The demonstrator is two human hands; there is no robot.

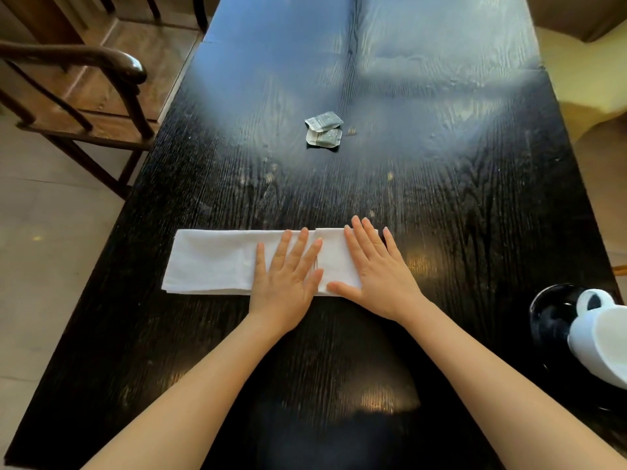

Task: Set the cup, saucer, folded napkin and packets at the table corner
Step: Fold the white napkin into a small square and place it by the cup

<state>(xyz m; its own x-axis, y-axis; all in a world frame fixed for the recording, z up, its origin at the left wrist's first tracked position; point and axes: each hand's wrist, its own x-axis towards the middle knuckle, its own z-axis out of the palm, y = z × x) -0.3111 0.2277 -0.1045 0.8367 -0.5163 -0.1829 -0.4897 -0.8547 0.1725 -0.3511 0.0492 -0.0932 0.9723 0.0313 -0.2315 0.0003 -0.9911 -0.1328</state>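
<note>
A white napkin (pixel 210 261), folded into a long strip, lies across the dark wooden table (pixel 458 205). My left hand (pixel 286 271) presses flat on its middle with straight, spread fingers. My right hand (pixel 375 266) lies flat on the napkin's right end, fingers straight. Two grey-green packets (pixel 324 131) lie further up the table's middle, one partly over the other. At the right edge a white cup (pixel 602 337) sits on a dark saucer (pixel 549 320), both partly cut off by the frame.
A wooden armchair (pixel 84 96) stands beside the table's left side on a pale tiled floor. A cream-coloured seat (pixel 583 72) shows past the table's right edge.
</note>
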